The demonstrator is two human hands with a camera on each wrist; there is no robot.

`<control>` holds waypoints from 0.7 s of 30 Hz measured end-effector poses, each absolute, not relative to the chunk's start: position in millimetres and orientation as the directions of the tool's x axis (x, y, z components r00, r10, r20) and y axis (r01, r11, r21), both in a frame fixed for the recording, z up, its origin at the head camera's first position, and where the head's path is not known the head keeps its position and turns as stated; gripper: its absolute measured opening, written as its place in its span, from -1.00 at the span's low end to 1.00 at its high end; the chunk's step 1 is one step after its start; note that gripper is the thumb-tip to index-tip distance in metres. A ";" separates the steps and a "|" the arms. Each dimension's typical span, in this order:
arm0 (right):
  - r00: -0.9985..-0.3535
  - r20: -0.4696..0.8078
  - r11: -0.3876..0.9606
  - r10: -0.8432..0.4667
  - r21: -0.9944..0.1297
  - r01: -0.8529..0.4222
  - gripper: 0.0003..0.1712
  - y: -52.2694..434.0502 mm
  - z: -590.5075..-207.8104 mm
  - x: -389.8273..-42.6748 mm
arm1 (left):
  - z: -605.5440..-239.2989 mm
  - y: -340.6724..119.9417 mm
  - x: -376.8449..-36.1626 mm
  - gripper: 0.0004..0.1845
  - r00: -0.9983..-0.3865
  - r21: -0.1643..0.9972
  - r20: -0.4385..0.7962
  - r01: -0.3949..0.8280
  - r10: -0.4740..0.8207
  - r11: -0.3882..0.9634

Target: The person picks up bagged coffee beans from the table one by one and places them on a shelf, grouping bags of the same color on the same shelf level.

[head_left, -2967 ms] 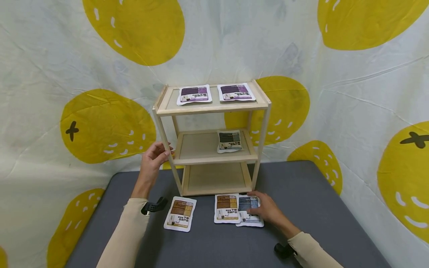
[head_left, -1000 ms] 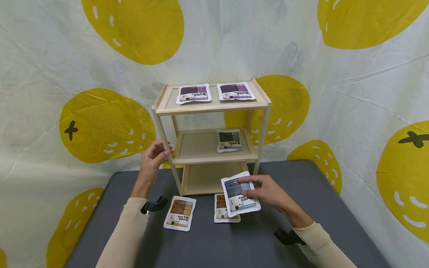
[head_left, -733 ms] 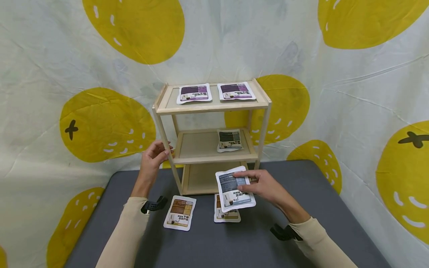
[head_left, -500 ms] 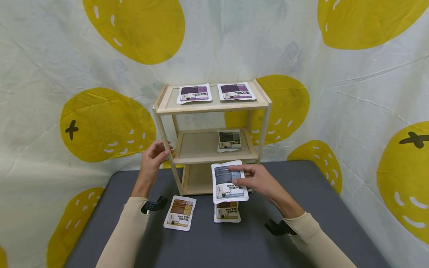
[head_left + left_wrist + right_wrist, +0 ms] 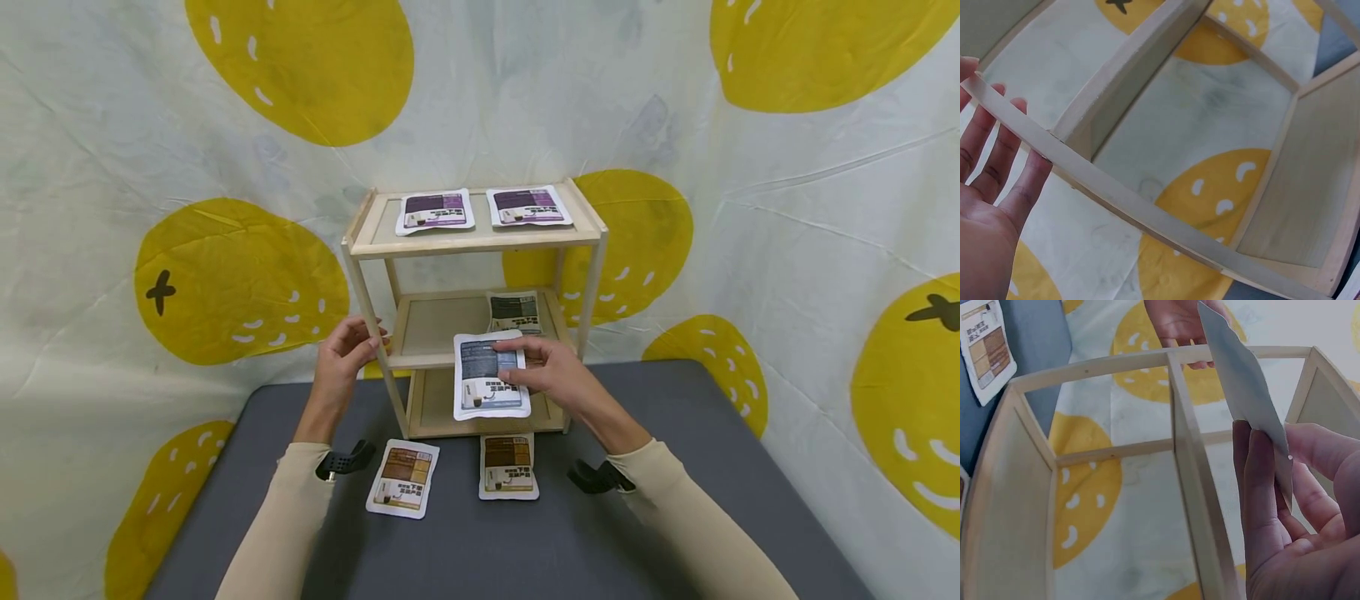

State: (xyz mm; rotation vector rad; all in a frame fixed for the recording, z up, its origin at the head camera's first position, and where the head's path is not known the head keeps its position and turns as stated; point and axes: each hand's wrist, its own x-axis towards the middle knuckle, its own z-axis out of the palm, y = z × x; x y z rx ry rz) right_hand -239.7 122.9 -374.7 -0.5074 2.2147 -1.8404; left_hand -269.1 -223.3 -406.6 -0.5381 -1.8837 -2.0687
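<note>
Nearest on the grey bench [image 5: 465,542] lie two brown-labelled pouches: one to the left [image 5: 403,478] and one just right of it [image 5: 508,466], both flat and label up, close before the foot of the wooden shelf unit [image 5: 472,242], probably so that either can be picked up without reaching far.

Just beyond them the right hand [image 5: 551,375] pinches a blue-grey pouch [image 5: 489,376], thumb on its label face and fingers behind, holding it up in front of the middle shelf [image 5: 435,329]. It hangs clear of bench and shelf alike, apparently so that it can slide in over the front rail. To the left, the left hand [image 5: 341,358] curls its fingers round the front left post [image 5: 367,317], most likely to steady the light frame.

Farther in, a dark-labelled pouch [image 5: 514,310] lies at the right of the middle shelf; on the top shelf two purple pouches [image 5: 435,209] [image 5: 527,205] lie side by side.

From the right wrist camera the held pouch [image 5: 1241,381] shows edge-on, its thinness and the fingers [image 5: 1260,487] behind it plain, which the head view hides. From the left wrist camera the fingers [image 5: 997,162] lie fairly straight behind the post [image 5: 1085,181], so the hold looks light.
</note>
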 end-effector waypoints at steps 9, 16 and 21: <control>-0.927 0.052 0.194 -0.373 -0.972 -0.133 -0.49 111.0 -364.0 -258.7 | -404.7 -223.7 -267.9 -0.70 -0.885 0.882 0.463 0.454 0.054 -0.124; -0.926 0.055 0.227 -0.373 -0.962 -0.148 -0.52 106.5 -360.6 -271.9 | -404.3 -222.3 -268.9 -0.64 -0.889 0.882 0.456 0.447 0.037 -0.148; -0.925 0.055 0.261 -0.377 -0.952 -0.163 -0.51 103.1 -356.7 -280.7 | -404.3 -221.7 -269.1 -0.60 -0.890 0.883 0.454 0.443 0.035 -0.156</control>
